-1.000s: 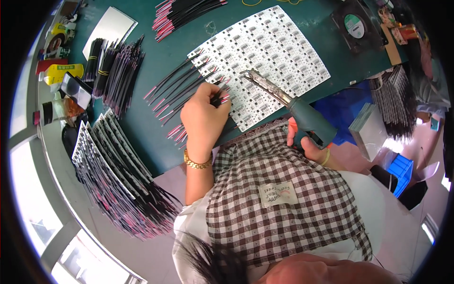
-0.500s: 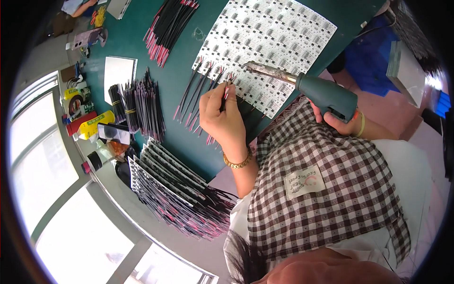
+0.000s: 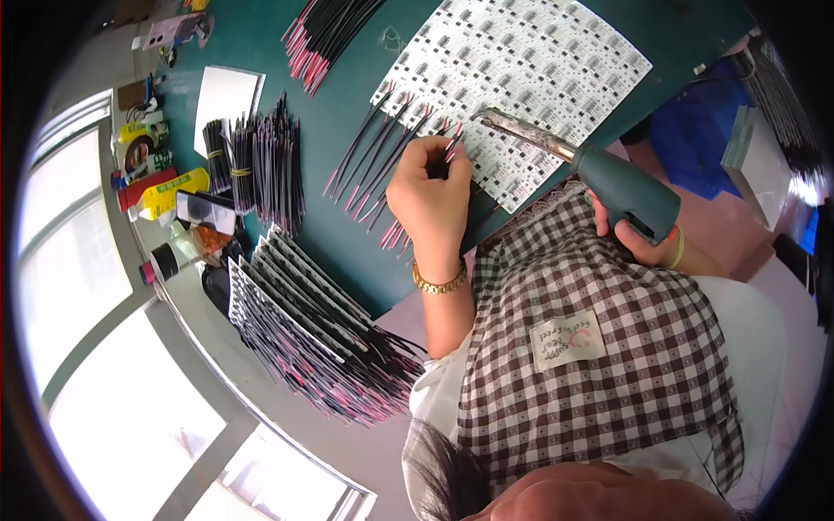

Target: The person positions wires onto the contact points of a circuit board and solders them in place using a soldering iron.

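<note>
A white circuit board sheet [image 3: 556, 69], covered in rows of small black parts, lies on the green table. My left hand [image 3: 432, 195] reaches over its near left edge, thumb and fingers pinched on a red-and-black wire [image 3: 451, 149]. Just left of that hand, several black-and-red wires [image 3: 369, 156] lie side by side, their far ends on the board's edge. My right hand [image 3: 638, 239] is wrapped round the dark green handle of a soldering gun [image 3: 630, 191]. Its metal tip hangs over the board, a little to the right of the pinched wire's end.
Bundles of dark wires [image 3: 276, 165] lie at the left beside a white sheet [image 3: 228, 95]. More loose wires [image 3: 326, 39] are at the back. Stacked boards with wires attached [image 3: 295, 304] stand near left. Bottles [image 3: 174, 193] line the left edge; white panels [image 3: 754, 165] stand at right.
The whole view has shifted a little, so the board sits slightly farther right. Both hands keep their grips, and the soldering gun tip stays close to the pinched wire.
</note>
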The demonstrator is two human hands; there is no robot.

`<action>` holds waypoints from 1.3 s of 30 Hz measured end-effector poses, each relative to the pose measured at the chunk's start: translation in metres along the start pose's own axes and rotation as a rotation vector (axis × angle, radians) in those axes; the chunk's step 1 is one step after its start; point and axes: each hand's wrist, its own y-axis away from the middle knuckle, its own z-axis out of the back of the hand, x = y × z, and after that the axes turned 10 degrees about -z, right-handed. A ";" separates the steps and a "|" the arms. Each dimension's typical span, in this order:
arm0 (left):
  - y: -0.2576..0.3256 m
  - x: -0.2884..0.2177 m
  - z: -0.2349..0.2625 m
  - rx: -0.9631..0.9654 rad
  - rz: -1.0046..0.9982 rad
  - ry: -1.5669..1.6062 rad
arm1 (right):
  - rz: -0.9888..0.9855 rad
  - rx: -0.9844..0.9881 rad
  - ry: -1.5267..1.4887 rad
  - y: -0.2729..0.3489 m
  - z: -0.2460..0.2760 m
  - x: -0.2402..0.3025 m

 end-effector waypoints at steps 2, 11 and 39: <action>0.000 0.000 -0.001 -0.009 0.010 -0.002 | -0.013 -0.004 -0.054 0.002 0.005 -0.004; 0.000 -0.004 0.001 0.024 0.038 -0.063 | 0.045 -0.038 0.210 -0.002 0.004 -0.005; -0.018 0.001 0.013 0.240 0.088 -0.034 | -0.059 0.142 0.092 0.003 0.014 -0.003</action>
